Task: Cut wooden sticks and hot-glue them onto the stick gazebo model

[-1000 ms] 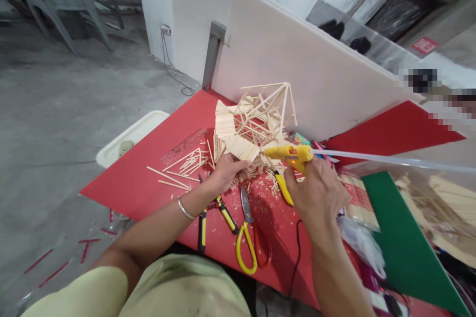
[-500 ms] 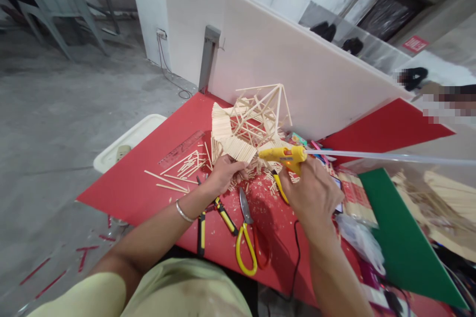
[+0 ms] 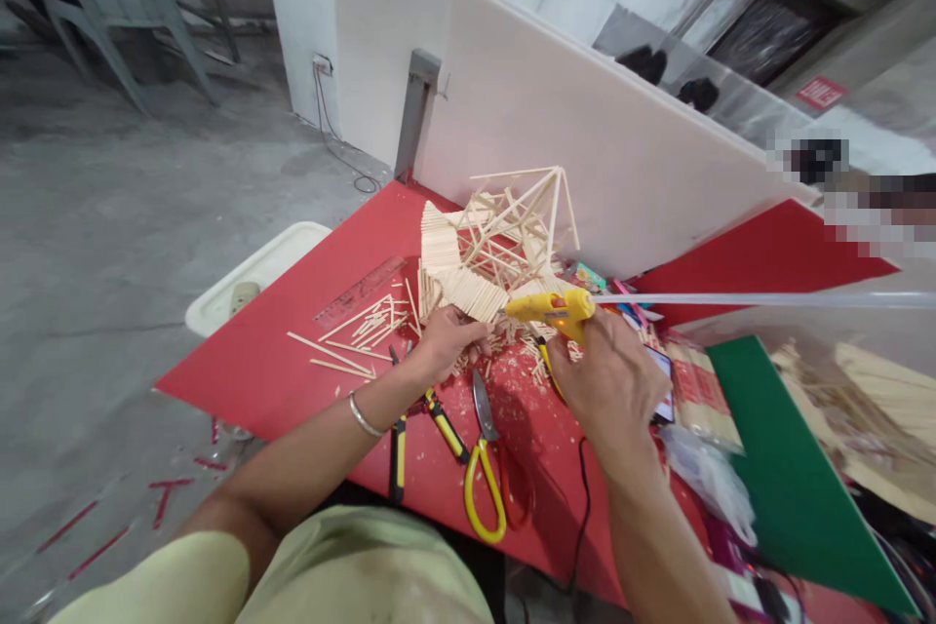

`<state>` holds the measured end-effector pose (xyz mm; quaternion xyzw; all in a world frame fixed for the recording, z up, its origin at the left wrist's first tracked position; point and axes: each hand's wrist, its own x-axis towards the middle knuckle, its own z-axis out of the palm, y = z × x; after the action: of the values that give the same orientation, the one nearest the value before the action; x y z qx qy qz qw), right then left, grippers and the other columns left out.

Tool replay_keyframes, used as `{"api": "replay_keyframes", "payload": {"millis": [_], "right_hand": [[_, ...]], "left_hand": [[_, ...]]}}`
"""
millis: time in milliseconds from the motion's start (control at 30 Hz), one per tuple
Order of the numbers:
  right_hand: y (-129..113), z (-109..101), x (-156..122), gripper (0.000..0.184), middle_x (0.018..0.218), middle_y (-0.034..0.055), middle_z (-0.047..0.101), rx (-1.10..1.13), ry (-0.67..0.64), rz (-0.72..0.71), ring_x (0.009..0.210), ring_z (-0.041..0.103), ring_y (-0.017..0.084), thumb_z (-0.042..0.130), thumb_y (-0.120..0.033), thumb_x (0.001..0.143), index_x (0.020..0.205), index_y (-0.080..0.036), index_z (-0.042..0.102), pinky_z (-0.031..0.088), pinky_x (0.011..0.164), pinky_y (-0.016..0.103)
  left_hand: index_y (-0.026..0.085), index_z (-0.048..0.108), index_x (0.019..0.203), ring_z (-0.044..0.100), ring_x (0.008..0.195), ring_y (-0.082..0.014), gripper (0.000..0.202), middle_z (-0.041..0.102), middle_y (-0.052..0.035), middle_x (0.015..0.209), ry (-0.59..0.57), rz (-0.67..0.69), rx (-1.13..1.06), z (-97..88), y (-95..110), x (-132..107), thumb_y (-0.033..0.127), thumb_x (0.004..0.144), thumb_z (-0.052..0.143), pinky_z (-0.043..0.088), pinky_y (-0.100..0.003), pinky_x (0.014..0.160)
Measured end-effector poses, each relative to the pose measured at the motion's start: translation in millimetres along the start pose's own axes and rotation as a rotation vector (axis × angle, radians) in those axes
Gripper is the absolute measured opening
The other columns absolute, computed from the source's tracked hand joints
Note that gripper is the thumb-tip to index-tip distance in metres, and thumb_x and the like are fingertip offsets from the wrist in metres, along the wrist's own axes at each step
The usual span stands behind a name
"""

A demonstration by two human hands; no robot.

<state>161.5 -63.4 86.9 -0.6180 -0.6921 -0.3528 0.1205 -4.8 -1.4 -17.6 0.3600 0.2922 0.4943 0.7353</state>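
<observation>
My right hand [image 3: 614, 375] is wrapped round the grip of a yellow hot glue gun [image 3: 548, 308], with a long clear glue stick [image 3: 760, 299] running out of its back. The gun's nozzle points left, at the edge of a panel of wooden sticks [image 3: 475, 294] laid side by side. My left hand [image 3: 454, 343] is closed at the near edge of that panel, its fingertips pinching there; whether a loose stick is also between them I cannot tell. Behind both hands stands an open frame of wooden sticks [image 3: 512, 224], joined with further stick panels [image 3: 440, 244].
On the red table [image 3: 270, 400] lie scissors with yellow and red handles [image 3: 485, 483], black-and-yellow pliers [image 3: 446, 426], loose sticks [image 3: 370, 324] and a clear ruler [image 3: 358, 292]. Packed sticks [image 3: 702, 390], a plastic bag [image 3: 706, 473] and a green board [image 3: 797, 468] are at right. A white partition [image 3: 570, 117] rises behind.
The glue gun has shifted slightly left, bringing its nozzle closer to the panel's edge by my left hand. The view has shifted slightly; my left hand keeps its hold.
</observation>
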Motion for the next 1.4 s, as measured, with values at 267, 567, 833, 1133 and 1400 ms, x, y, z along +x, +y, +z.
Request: {"api": "replay_keyframes", "payload": {"millis": [267,567,833,1133,1400], "right_hand": [[-2,-2,1,0.027,0.083,0.0052,0.063,-0.024,-0.011,-0.023,0.077,0.055,0.019,0.049,-0.032,0.089,0.105,-0.014,0.06,0.032,0.064,0.03],[-2,-4,1,0.027,0.083,0.0039,0.062,-0.07,-0.002,-0.041,0.076,0.055,0.018,0.051,-0.03,0.087,0.107,-0.013,0.059,0.031,0.063,0.03],[-4,-7,3,0.026,0.08,0.0038,0.061,-0.099,-0.021,-0.047,0.076,0.054,0.018,0.05,-0.03,0.089,0.107,-0.013,0.058,0.027,0.062,0.031],[-2,-9,1,0.025,0.078,0.0037,0.06,-0.105,-0.021,-0.049,0.075,0.053,0.018,0.049,-0.03,0.089,0.106,-0.014,0.059,0.028,0.063,0.029],[-3,-8,2,0.027,0.078,0.004,0.059,-0.082,0.001,-0.049,0.073,0.051,0.018,0.049,-0.031,0.089,0.107,-0.014,0.059,0.027,0.062,0.03]], "left_hand": [[0.011,0.065,0.075,0.048,0.033,-0.0084,0.021,0.063,-0.0019,0.05,-0.002,-0.008,-0.007,0.6,2,0,0.027,0.066,0.076,0.035,-0.02,0.036],[0.01,0.065,0.075,0.046,0.032,-0.0081,0.021,0.064,-0.0033,0.051,0.008,0.004,0.021,-1.1,1,1,0.027,0.067,0.075,0.033,-0.02,0.034],[0.011,0.064,0.077,0.046,0.033,-0.0081,0.022,0.063,-0.0027,0.05,0.007,0.009,0.032,-2.6,-2,2,0.027,0.067,0.075,0.033,-0.02,0.035],[0.011,0.064,0.077,0.046,0.033,-0.0084,0.023,0.063,-0.0022,0.049,0.016,0.002,0.015,-0.7,1,0,0.027,0.066,0.075,0.033,-0.02,0.035],[0.011,0.064,0.076,0.047,0.033,-0.0084,0.022,0.063,-0.002,0.05,0.029,0.001,0.027,-1.5,0,1,0.027,0.066,0.075,0.034,-0.02,0.035]]}}
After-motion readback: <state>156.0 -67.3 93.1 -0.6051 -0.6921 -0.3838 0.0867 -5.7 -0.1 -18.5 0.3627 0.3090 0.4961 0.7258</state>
